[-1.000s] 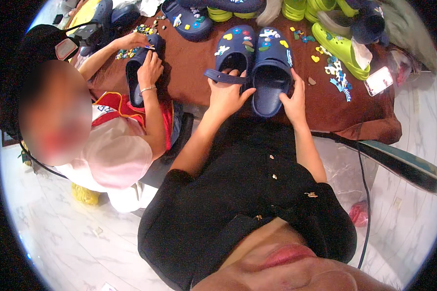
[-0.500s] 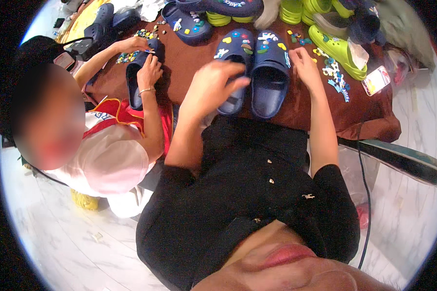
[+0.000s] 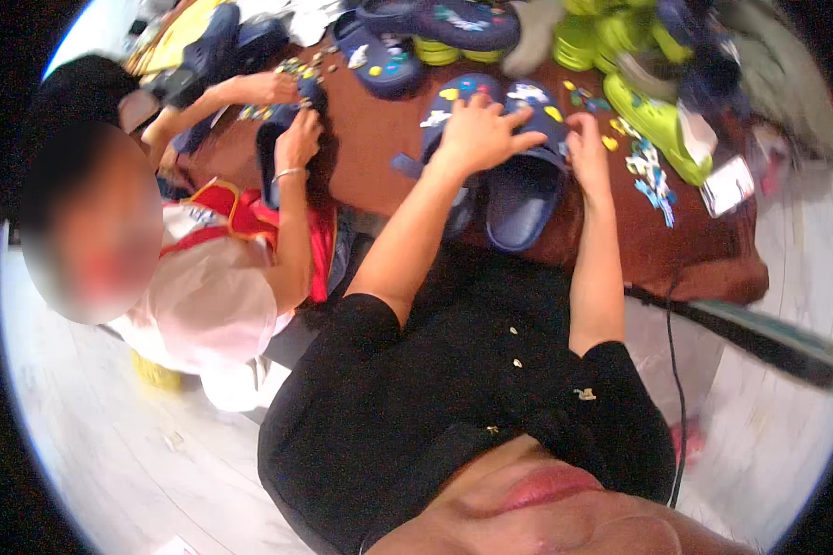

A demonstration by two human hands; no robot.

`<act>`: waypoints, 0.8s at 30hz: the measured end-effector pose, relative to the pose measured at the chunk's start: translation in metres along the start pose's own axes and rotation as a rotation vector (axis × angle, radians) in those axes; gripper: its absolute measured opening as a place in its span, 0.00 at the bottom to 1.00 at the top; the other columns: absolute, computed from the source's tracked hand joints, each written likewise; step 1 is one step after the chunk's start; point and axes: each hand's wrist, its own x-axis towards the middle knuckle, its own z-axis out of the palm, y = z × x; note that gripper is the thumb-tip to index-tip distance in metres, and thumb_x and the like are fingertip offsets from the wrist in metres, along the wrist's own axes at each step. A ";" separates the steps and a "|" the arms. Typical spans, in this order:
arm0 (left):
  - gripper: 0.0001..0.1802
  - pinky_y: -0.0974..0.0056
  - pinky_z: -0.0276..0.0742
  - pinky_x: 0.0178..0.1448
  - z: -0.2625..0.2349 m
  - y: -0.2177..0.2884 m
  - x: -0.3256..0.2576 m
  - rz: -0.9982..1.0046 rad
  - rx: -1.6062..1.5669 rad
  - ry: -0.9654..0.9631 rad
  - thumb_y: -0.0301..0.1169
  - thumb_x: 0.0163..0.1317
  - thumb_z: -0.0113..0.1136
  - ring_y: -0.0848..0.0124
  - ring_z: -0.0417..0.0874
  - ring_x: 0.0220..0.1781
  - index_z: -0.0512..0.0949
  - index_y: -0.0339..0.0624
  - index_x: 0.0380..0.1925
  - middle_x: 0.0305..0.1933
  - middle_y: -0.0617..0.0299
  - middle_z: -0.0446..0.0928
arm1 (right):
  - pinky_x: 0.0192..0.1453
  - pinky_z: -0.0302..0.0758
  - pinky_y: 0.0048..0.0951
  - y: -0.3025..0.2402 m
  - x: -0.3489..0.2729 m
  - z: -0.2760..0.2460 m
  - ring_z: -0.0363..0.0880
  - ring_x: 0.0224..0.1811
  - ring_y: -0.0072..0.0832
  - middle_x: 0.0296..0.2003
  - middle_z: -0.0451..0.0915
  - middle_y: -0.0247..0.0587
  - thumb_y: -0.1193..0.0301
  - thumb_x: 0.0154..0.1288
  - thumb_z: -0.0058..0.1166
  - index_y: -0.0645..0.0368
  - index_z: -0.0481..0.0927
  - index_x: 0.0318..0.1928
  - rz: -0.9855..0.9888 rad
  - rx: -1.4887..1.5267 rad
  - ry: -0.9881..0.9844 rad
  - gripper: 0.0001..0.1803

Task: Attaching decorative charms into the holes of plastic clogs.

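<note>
On the brown table (image 3: 379,153), left hand (image 3: 479,134) lies flat over the toe ends of a pair of navy clogs (image 3: 518,176), fingers spread, grip apart, nothing clamped. Right hand (image 3: 587,148) sits just beside it at the right clog's outer edge, fingers curled toward small shoe charms (image 3: 648,176) scattered there; cannot tell whether that grip has closed on one. Clogs lie side by side, toes away from the person, coloured charms on the uppers. Further back: another navy clog (image 3: 379,60) with charms, lime-green clogs (image 3: 657,116), a white tag (image 3: 727,185) near the right table edge. On the left, a second person in a red and white top (image 3: 213,277) has both hands (image 3: 296,139) on a dark clog of their own, charms beside them. Black cable (image 3: 673,370) runs down the right side.
</note>
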 end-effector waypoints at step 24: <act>0.37 0.38 0.62 0.61 -0.013 0.029 -0.002 -0.042 -0.116 -0.007 0.67 0.61 0.38 0.43 0.71 0.59 0.77 0.54 0.54 0.48 0.48 0.80 | 0.36 0.69 0.29 0.019 -0.027 -0.017 0.69 0.30 0.26 0.29 0.69 0.36 0.74 0.64 0.46 0.58 0.68 0.42 -0.296 -0.005 0.284 0.07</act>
